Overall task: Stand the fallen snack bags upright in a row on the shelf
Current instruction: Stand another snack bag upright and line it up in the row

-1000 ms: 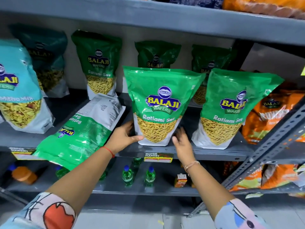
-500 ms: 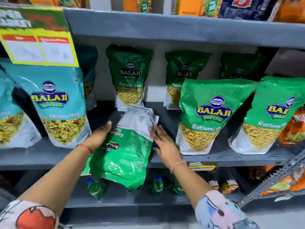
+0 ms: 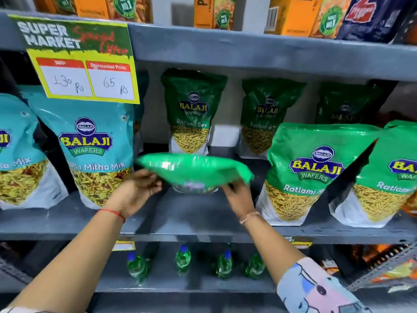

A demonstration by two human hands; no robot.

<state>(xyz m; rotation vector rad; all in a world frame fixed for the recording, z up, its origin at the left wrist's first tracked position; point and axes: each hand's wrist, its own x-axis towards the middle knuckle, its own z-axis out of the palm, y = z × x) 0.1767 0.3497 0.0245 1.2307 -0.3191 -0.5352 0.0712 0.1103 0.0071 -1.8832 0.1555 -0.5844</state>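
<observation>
Between the 2 forearms reaching up to the middle shelf (image 3: pixel 67 220), the left hand (image 3: pixel 135 188) and right hand (image 3: pixel 239 197) each grip an end of a green snack bag (image 3: pixel 194 171), fingers curled under it. Its long axis runs left to right, its top edge facing the camera, lifted above the bare shelf gap. It hangs between a teal mix bag (image 3: pixel 90 150) on the left and an upright green bag (image 3: pixel 311 170) on the right.
</observation>
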